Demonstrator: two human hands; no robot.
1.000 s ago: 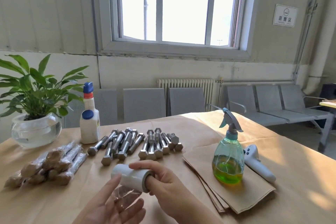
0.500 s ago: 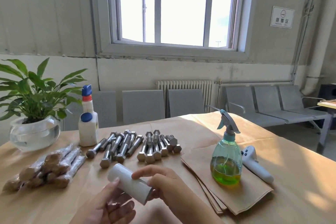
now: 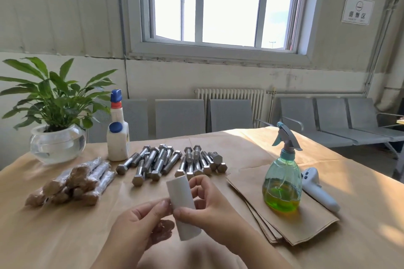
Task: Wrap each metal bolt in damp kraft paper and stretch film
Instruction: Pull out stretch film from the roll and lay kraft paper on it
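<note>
Head view shows my right hand [image 3: 209, 205] gripping the film roll [image 3: 182, 205], left hand [image 3: 140, 223] seemingly pinching its edge; film between fingertips may tear.

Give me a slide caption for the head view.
Both hands hold a film roll before loose bolts.

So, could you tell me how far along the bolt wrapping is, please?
Done: a small pile of wrapped bolts lies at the left. In hand: both the left hand and right hand hold the film roll, with no bolt picked up. Left: many bare bolts, with the paper stack and sprayer waiting.
</note>
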